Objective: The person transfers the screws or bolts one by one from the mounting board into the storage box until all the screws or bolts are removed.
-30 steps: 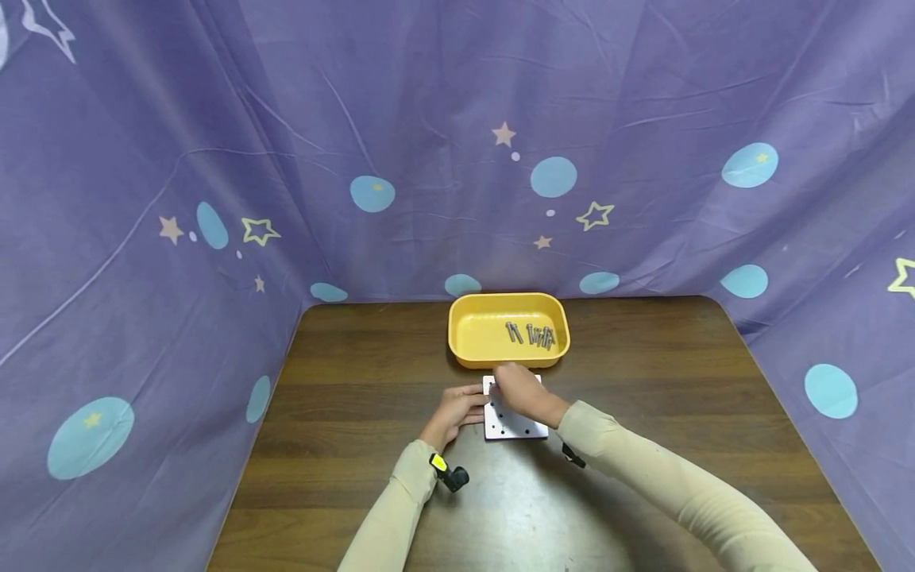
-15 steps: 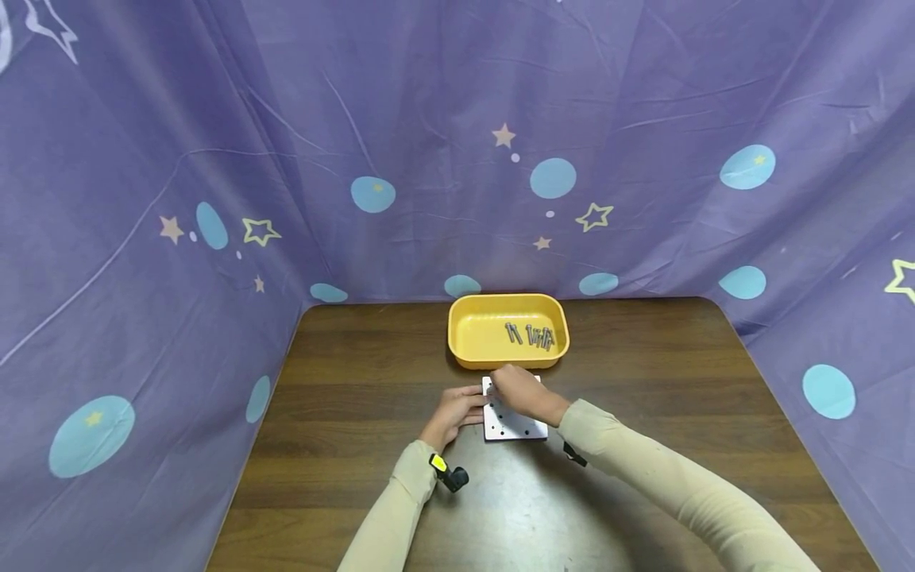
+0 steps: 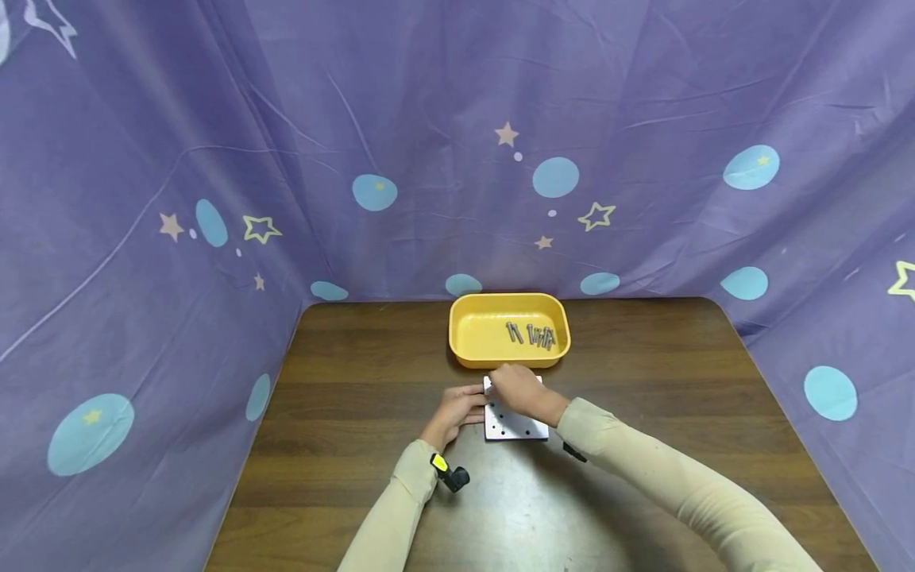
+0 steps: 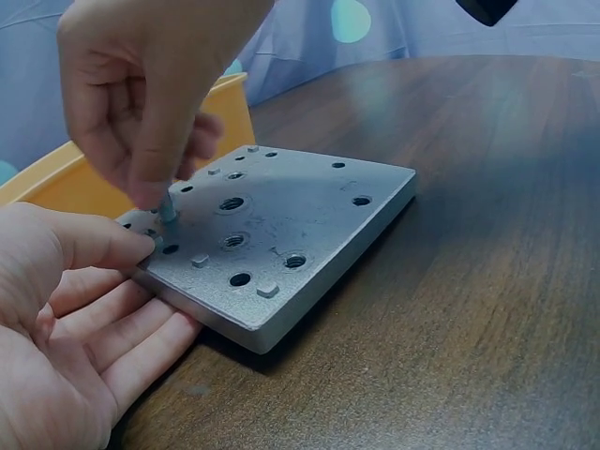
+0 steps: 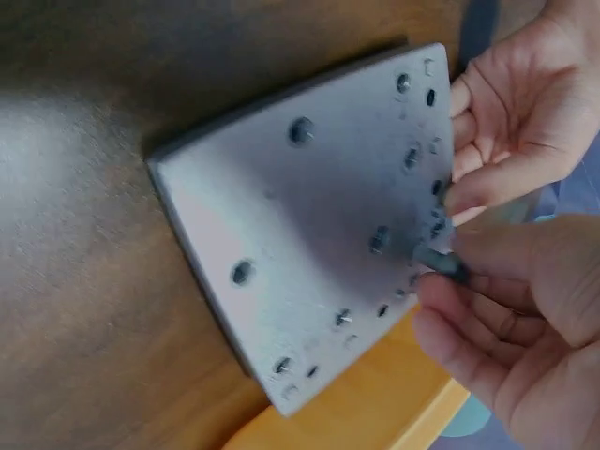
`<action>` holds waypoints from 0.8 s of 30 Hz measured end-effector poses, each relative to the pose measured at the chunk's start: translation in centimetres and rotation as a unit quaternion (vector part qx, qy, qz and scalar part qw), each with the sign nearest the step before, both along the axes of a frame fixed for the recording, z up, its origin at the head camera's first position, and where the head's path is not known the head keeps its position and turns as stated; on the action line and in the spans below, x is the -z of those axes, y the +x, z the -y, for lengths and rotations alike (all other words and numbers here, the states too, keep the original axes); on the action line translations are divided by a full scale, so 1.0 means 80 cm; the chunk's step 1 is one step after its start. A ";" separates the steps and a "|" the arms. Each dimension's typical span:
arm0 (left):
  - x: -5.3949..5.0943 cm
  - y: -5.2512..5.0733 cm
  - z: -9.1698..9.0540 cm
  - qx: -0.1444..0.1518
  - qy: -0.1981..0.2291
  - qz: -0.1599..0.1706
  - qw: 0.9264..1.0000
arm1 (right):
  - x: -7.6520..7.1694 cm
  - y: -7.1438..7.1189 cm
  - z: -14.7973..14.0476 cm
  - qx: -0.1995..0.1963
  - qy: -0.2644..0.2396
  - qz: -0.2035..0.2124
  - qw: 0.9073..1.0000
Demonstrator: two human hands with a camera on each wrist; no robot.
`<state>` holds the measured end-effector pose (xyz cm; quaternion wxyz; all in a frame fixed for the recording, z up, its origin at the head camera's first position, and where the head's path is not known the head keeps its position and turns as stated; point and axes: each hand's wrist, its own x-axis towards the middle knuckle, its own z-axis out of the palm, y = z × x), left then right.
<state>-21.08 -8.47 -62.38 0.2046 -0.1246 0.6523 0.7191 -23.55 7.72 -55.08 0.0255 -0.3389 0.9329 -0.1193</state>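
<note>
A flat silver metal plate [image 4: 309, 206] with several holes and small raised studs lies on the table. My left hand [image 3: 453, 409] grips its left edge, thumb on top and the other fingers along the side and underneath. Over the far-left part of the plate, my right hand [image 3: 519, 389] pinches a small bolt [image 4: 169, 208] between thumb and fingers. The bolt stands roughly upright at the plate's surface in the left wrist view. Whether its tip sits inside a hole I cannot tell. In the right wrist view both hands meet near the plate's edge [image 5: 441, 141].
A yellow bin [image 3: 472, 342] stands just behind the plate. Several loose metal bolts [image 3: 539, 336] lie in its right half. Wooden table surface [image 3: 357, 445] surrounds the plate, and a purple patterned curtain [image 3: 429, 238] hangs behind and at both sides.
Both hands keep nearly the same place. The right hand's fingers have shifted very slightly over the plate; the bin and bolts stay put.
</note>
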 end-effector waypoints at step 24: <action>-0.001 0.000 0.000 -0.003 -0.005 0.007 1.000 | 0.010 -0.004 -0.007 -0.033 0.023 -0.049 0.998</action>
